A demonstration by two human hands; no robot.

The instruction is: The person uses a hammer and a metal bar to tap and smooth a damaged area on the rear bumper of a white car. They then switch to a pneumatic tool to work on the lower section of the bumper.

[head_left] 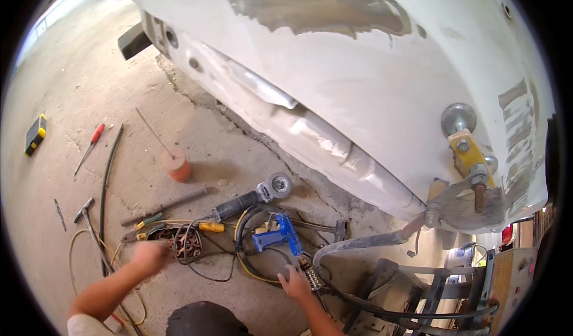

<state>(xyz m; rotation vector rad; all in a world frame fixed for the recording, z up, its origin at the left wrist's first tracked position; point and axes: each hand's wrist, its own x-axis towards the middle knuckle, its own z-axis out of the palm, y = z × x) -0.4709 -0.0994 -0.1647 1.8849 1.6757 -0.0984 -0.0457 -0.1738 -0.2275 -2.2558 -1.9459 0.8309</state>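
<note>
We note the left hand (152, 258), blurred, just left of the small brown pieces (190, 244) on the floor (54, 180); its grip we cannot tell. Right hand (295, 282): beside the coiled part (311, 275) below the blue gun-shaped tool (279, 235); grip likewise unclear.

The floor (113, 79) is viewed from close above through a head-worn fisheye lens, faced downward; the left hand (151, 258) and right hand (296, 283) are framed low, the white panel (364, 85) at upper right.
</note>
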